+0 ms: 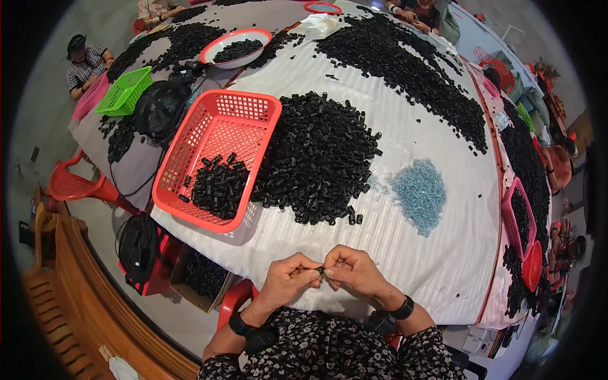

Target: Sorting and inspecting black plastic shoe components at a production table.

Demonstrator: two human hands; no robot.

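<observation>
Close to the table's near edge, my left hand (294, 277) and my right hand (356, 271) meet fingertip to fingertip. Between them is a small black plastic piece (320, 270), pinched by both thumbs and forefingers. Whether a second tiny part is in the pinch is hidden by the fingers. Ahead of my hands lies a large heap of short black cylindrical plastic pieces (316, 158). To its right, a pile of small pale-blue, see-through pieces (419, 195) is spread on the white cloth (456, 266). A red perforated basket (166, 183) left of the heap holds more black pieces.
A black fan (161, 109), a green basket (125, 90) and a red-rimmed white basin (218, 62) stand at the far left. More black pieces (405, 69) cover the far table. Other people (88, 63) sit around. A cardboard box (199, 273) sits below the left edge.
</observation>
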